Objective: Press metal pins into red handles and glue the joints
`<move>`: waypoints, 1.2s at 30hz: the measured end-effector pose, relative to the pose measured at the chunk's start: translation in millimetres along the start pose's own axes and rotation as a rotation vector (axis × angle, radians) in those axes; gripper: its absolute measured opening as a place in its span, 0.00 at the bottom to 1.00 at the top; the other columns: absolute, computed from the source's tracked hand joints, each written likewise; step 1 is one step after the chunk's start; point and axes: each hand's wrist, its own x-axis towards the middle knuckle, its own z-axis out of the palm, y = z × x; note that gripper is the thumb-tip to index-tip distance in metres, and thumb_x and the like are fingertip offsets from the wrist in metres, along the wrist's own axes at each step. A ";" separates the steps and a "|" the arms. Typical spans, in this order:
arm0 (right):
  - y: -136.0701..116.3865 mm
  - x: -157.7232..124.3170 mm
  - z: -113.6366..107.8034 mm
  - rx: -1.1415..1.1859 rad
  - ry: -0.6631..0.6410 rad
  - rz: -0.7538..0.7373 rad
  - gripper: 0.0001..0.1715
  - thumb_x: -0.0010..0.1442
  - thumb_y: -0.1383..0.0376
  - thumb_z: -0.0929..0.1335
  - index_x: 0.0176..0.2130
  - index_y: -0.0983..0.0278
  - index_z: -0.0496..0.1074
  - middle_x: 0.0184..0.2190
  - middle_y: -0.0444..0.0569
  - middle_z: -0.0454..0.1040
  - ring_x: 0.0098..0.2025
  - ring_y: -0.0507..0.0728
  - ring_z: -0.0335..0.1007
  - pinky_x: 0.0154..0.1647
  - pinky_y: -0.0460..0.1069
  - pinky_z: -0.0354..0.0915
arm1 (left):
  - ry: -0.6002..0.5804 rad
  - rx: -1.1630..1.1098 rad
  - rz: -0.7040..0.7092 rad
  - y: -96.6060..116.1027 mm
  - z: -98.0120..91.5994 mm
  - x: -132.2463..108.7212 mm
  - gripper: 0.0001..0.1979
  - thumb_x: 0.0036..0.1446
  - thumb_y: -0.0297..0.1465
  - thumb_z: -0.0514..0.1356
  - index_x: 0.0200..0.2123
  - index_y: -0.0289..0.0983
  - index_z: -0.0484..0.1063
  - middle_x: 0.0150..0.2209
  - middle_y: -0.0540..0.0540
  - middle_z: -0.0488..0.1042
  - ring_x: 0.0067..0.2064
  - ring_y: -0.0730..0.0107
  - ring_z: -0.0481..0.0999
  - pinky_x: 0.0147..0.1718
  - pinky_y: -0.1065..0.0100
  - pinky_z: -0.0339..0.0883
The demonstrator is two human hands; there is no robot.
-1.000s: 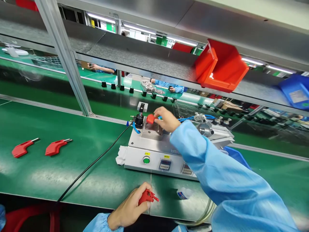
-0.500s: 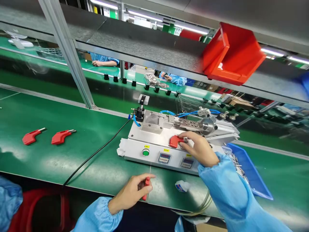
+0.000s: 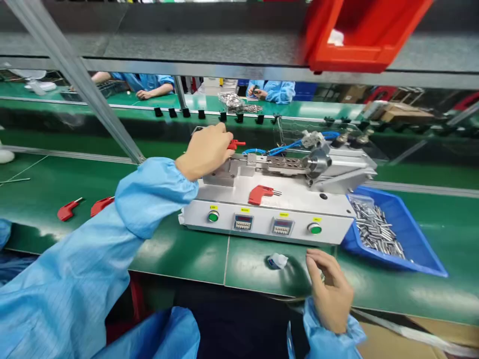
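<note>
Hands stood well apart. The left hand (image 3: 204,152) was clenched around a red key (image 3: 234,145) above the back of the pneumatic fixture (image 3: 262,222), its metal pin poking out to the right past the fingers. The right hand (image 3: 329,291) hung low by the bench edge, half-curled; whether it pinched anything small, I could not tell.

At far left, two more red keys (image 3: 67,211) lay on the green workbench (image 3: 179,257), the second partly under the left sleeve (image 3: 149,199). On the fixture's steel top, another red key (image 3: 259,194) lay flat in front of the clamp rail, pin pointing right. Two green buttons and two digital displays lined the front panel. A small white plastic bottle (image 3: 277,261) lay on the bench just before that panel, left of the right hand. Further right, a blue tray (image 3: 407,229) held loose steel pins (image 3: 374,229). Across the line, two co-workers' blue sleeves (image 3: 275,92) showed, and a red bin (image 3: 348,45) sat overhead.
</note>
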 end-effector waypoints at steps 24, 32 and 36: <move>-19.4 34.4 -12.8 -0.228 0.032 -0.199 0.16 0.74 0.64 0.68 0.56 0.60 0.81 0.46 0.56 0.83 0.45 0.63 0.82 0.51 0.58 0.79 | 0.415 -0.300 0.264 8.5 62.9 -162.0 0.06 0.75 0.30 0.60 0.50 0.39 0.77 0.37 0.46 0.82 0.37 0.61 0.81 0.40 0.64 0.71; -9.5 33.9 -6.0 -0.414 -0.070 -0.304 0.21 0.74 0.66 0.68 0.62 0.60 0.81 0.42 0.56 0.84 0.40 0.62 0.82 0.45 0.55 0.79 | 0.075 -0.260 0.246 -9.4 87.2 -166.9 0.17 0.80 0.36 0.48 0.51 0.41 0.77 0.44 0.43 0.82 0.40 0.60 0.83 0.40 0.64 0.74; -5.1 32.1 -6.5 -0.317 -0.009 -0.174 0.18 0.74 0.63 0.69 0.57 0.62 0.84 0.34 0.52 0.84 0.30 0.58 0.79 0.39 0.53 0.79 | 0.113 -0.227 0.198 -2.8 83.7 -163.9 0.14 0.79 0.34 0.50 0.47 0.41 0.75 0.41 0.44 0.82 0.40 0.59 0.83 0.39 0.63 0.72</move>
